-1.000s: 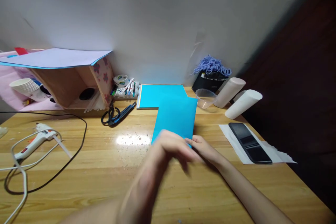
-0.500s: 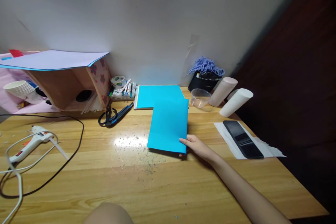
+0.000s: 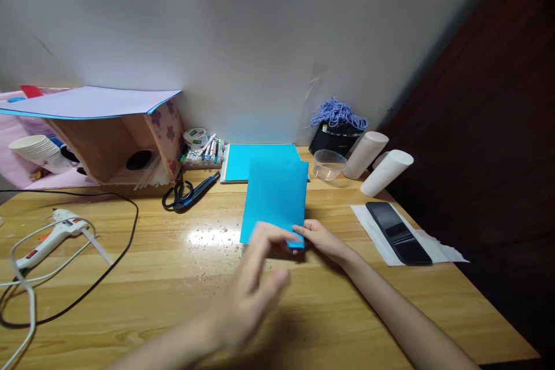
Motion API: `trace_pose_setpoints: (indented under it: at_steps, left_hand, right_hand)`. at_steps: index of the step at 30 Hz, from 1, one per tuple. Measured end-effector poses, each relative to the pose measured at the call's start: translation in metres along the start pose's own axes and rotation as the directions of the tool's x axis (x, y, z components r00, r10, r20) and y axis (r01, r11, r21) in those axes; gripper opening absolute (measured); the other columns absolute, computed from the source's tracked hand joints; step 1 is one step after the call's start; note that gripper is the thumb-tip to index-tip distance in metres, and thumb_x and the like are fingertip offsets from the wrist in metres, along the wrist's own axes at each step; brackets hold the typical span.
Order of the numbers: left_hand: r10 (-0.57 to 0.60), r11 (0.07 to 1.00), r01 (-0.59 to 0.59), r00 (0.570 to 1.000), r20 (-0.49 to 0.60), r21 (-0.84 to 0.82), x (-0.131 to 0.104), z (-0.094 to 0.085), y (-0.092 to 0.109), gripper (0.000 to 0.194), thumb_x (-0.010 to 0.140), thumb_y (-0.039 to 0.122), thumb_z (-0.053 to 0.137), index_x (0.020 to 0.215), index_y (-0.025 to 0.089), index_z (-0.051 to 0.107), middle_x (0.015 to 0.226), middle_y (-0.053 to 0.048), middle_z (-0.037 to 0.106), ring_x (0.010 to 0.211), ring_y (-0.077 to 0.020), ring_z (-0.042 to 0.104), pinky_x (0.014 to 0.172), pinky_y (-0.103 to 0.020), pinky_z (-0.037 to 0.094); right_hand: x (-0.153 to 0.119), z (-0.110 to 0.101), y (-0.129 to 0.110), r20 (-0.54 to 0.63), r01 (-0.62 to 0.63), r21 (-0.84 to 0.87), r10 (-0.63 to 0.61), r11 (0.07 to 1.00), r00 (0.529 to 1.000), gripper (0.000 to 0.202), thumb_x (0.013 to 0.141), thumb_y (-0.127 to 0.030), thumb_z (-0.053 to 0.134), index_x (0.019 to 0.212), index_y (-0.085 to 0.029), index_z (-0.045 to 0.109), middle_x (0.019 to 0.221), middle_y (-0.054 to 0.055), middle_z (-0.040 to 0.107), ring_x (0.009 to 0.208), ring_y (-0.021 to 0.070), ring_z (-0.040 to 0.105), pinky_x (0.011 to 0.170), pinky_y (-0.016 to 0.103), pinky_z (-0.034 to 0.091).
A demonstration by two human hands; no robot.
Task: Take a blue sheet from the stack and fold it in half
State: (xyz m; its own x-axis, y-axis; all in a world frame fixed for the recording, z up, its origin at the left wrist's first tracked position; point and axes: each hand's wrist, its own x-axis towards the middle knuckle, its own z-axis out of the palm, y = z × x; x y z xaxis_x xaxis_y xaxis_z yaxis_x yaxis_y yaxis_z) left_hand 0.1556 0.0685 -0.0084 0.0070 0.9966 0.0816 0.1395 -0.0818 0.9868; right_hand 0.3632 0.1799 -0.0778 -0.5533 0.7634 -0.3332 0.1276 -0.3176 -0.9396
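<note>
A sheet of bright blue paper (image 3: pixel 275 196) is pinched at its lower right corner by my right hand (image 3: pixel 323 238), thumb on top and fingers beneath. Its near edge is lifted off the table, and its far end overlaps a stack of blue paper (image 3: pixel 238 159) by the wall. My left hand (image 3: pixel 254 289), smeared by motion, is in front of the sheet's lower edge. The thumb and fingers of that hand are apart with nothing between them. Whether its fingertips touch the paper, I cannot tell.
Left are a glue gun (image 3: pixel 47 243) with looping cords, scissors (image 3: pixel 177 193), a utility knife (image 3: pixel 199 192) and an open box (image 3: pixel 104 150). Markers (image 3: pixel 208 150) stand behind. Right are a clear plastic bowl (image 3: pixel 329 166), two white rolls (image 3: pixel 385 173), blue yarn (image 3: pixel 338 113) and a phone (image 3: pixel 399 234).
My left hand has come in from the lower left and reached the near edge of the blue sheet. The right hand keeps its pinch on the corner.
</note>
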Motion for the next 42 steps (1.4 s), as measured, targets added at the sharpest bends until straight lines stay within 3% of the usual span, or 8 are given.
trace_pose_setpoints:
  at_steps: [4, 7, 10, 15, 20, 30, 37, 42]
  left_hand:
    - [-0.126, 0.991, 0.131, 0.978, -0.166, 0.023, 0.041, -0.009, -0.036, 0.040, 0.077, 0.050, 0.049, 0.097, 0.016, 0.053, 0.090, -0.007, 0.054, 0.080, -0.0190, 0.054, 0.066, -0.030, 0.044]
    - [-0.335, 0.936, 0.337, 0.942, 0.035, -0.104, 0.068, -0.002, -0.059, 0.049, 0.075, 0.058, 0.046, 0.087, 0.011, 0.052, 0.072, -0.004, 0.053, 0.056, -0.0122, 0.052, 0.042, -0.020, 0.033]
    - [-0.385, 0.907, 0.389, 0.921, 0.055, -0.160, 0.086, 0.010, -0.069, 0.047, 0.069, 0.057, 0.055, 0.080, 0.011, 0.051, 0.067, -0.003, 0.054, 0.046, -0.0087, 0.049, 0.038, -0.018, 0.030]
    - [-0.236, 0.967, 0.234, 0.972, -0.005, -0.099, 0.100, 0.007, -0.078, 0.040, 0.064, 0.050, 0.062, 0.063, 0.011, 0.051, 0.051, -0.001, 0.050, 0.039, -0.0067, 0.042, 0.037, -0.018, 0.030]
    - [-0.161, 0.970, 0.165, 0.986, 0.035, -0.179, 0.101, -0.011, -0.086, 0.037, 0.067, 0.045, 0.061, 0.075, 0.010, 0.051, 0.064, -0.004, 0.057, 0.053, -0.0114, 0.053, 0.048, -0.022, 0.041]
    - [-0.067, 0.984, 0.067, 0.998, 0.002, -0.167, 0.089, -0.019, -0.084, 0.028, 0.073, 0.038, 0.059, 0.079, 0.013, 0.049, 0.064, 0.000, 0.054, 0.056, -0.0105, 0.050, 0.053, -0.021, 0.039]
    - [-0.089, 0.986, 0.087, 0.996, -0.012, -0.141, 0.090, -0.025, -0.085, 0.028, 0.074, 0.039, 0.057, 0.067, 0.013, 0.048, 0.058, 0.000, 0.050, 0.052, -0.0095, 0.047, 0.050, -0.021, 0.038]
    - [-0.108, 0.984, 0.100, 0.993, -0.050, -0.147, 0.095, -0.026, -0.086, 0.030, 0.073, 0.043, 0.056, 0.067, 0.015, 0.046, 0.056, 0.002, 0.046, 0.049, -0.0097, 0.044, 0.048, -0.022, 0.037]
  right_hand:
    - [0.023, 0.007, -0.007, -0.110, 0.055, 0.060, -0.048, 0.997, 0.993, 0.044, 0.068, -0.057, 0.060, 0.071, -0.014, 0.049, 0.060, 0.004, 0.062, 0.053, 0.0156, 0.060, 0.045, 0.021, 0.042]
    - [0.047, 0.023, -0.009, -0.223, 0.193, 0.045, -0.178, 0.980, 0.958, 0.047, 0.067, -0.061, 0.057, 0.062, -0.016, 0.045, 0.043, 0.000, 0.054, 0.036, 0.0092, 0.047, 0.037, 0.019, 0.033]
    - [0.069, 0.044, -0.007, -0.307, 0.298, 0.026, -0.277, 0.954, 0.911, 0.050, 0.064, -0.066, 0.055, 0.061, -0.017, 0.044, 0.038, -0.003, 0.048, 0.032, 0.0079, 0.039, 0.034, 0.019, 0.027]
    - [0.079, 0.065, -0.002, -0.359, 0.335, -0.022, -0.320, 0.942, 0.877, 0.051, 0.066, -0.068, 0.051, 0.057, -0.020, 0.040, 0.042, -0.002, 0.048, 0.036, 0.0084, 0.040, 0.038, 0.021, 0.030]
    - [0.072, 0.060, -0.004, -0.237, 0.343, -0.151, -0.371, 0.927, 0.898, 0.052, 0.079, -0.058, 0.044, 0.047, -0.017, 0.046, 0.039, -0.001, 0.042, 0.036, 0.0081, 0.038, 0.040, 0.021, 0.030]
    - [0.068, 0.058, -0.004, -0.246, 0.286, -0.126, -0.309, 0.950, 0.919, 0.043, 0.075, -0.051, 0.055, 0.052, -0.015, 0.054, 0.042, 0.000, 0.047, 0.040, 0.0101, 0.043, 0.044, 0.022, 0.035]
    - [0.066, 0.059, -0.003, -0.268, 0.293, -0.109, -0.312, 0.950, 0.912, 0.044, 0.074, -0.052, 0.056, 0.051, -0.014, 0.056, 0.042, 0.001, 0.049, 0.039, 0.0098, 0.044, 0.044, 0.022, 0.036]
    - [0.071, 0.054, -0.002, -0.359, 0.367, 0.046, -0.327, 0.929, 0.874, 0.041, 0.072, -0.051, 0.059, 0.062, -0.011, 0.061, 0.048, 0.004, 0.056, 0.039, 0.0101, 0.048, 0.039, 0.020, 0.037]
